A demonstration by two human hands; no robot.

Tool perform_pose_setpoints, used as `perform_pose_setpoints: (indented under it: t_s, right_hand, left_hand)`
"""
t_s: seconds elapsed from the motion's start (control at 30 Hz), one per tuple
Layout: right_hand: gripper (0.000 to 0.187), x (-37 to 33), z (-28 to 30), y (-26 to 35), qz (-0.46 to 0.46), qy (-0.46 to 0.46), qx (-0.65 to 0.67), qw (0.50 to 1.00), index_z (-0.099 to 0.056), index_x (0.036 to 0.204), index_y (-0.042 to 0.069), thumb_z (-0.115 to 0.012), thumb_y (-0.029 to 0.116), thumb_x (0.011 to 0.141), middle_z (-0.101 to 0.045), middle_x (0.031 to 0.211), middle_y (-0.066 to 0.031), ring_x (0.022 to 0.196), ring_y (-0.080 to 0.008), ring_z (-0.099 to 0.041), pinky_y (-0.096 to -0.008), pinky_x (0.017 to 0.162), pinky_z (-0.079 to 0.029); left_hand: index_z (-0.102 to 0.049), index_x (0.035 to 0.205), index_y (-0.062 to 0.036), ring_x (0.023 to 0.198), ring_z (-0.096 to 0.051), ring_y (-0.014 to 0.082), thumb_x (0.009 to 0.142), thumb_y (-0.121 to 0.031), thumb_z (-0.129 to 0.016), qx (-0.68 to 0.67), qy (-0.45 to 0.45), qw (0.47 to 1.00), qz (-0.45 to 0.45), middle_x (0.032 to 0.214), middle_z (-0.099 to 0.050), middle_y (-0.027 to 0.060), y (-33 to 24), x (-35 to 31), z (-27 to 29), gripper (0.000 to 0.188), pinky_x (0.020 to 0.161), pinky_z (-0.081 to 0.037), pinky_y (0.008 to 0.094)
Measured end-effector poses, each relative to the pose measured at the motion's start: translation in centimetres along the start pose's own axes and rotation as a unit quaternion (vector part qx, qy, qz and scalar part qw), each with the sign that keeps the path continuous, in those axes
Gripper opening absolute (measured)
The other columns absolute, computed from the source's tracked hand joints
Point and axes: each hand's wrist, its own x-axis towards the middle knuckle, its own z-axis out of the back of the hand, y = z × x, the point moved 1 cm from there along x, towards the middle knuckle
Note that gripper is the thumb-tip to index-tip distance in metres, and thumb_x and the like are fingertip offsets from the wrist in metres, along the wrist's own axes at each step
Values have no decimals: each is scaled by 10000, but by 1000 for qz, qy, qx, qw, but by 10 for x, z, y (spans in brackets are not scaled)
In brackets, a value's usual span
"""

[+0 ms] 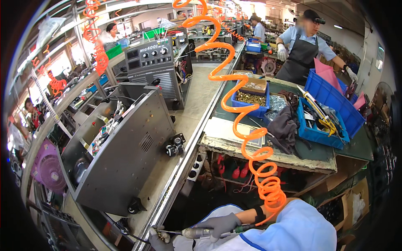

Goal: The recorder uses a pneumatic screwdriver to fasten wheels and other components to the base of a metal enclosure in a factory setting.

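My right hand (220, 224), in a grey glove, is wrapped round a pneumatic screwdriver (193, 233) at the lower edge. The driver's thin bit points left. At its tip my left hand (159, 239), also gloved, has its fingers bent together; any small part in them is too hidden to name. An orange coiled air hose (268, 180) comes down to the driver from above. Ahead and left, a dark grey metal housing (130, 154) lies on the conveyor line, with black casters (175, 145) on it and wires (109, 129) inside.
Beyond the housing stands a grey welding machine (153, 67) with knobs. On the right, a green-topped bench (234, 123) bears a blue bin of brass-coloured fasteners (253, 98), a dark cloth (284, 125) and a blue tool tray (320, 136). Behind it a co-worker (307, 46) stands. A purple fan (49, 166) is at far left.
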Motion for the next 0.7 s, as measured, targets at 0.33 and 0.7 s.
perform_pose_setpoints:
  t_s: [0.33,0.7]
  right_hand:
    - [778,-3,-7,51,-69,53,393,915,-287,1343,16,-620,138,650,-503,847,-11,675,-78,-513,-195,558,-450]
    - [785,-20,29,80,-43,-52,349,935,-381,1224,-2,-693,185,527,-559,779,-101,609,-127,-558,-232,519,-466]
  left_hand:
    - [-498,1002,-69,563,-484,111,850,-414,-542,-193,-35,980,18,806,-528,75,-23,-22,-23,380,382,-362,209]
    - [-450,1164,-47,542,-420,86,828,-216,-585,-72,120,990,13,707,-475,12,-51,-8,46,400,389,-294,176]
